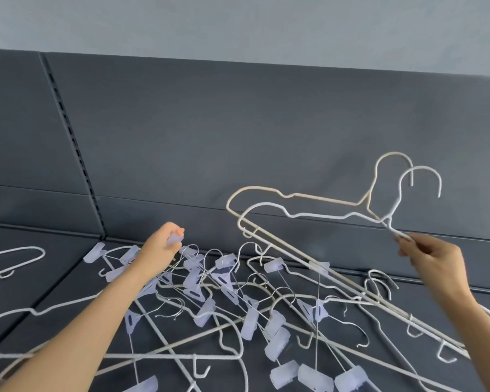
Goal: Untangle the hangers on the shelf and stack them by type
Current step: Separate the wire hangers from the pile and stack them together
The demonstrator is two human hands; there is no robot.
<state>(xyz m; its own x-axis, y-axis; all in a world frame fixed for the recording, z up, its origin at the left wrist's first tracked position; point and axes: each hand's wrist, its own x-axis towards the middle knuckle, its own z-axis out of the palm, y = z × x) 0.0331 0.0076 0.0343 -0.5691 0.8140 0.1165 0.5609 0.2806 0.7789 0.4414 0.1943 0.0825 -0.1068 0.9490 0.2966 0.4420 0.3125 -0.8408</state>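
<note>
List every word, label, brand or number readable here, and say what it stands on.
None: no text can be read anywhere.
The wire hangers, lilac clips, grey shelf and back panel show no print or markings.

back panel (266, 123): dark grey, upright along the far side, one level seam low across it | slotted rail (69, 131): dark strip on the left of the panel, leaning top-left to lower-right | wall (238, 21): pale grey-blue, plain, above the panel's top edge
</note>
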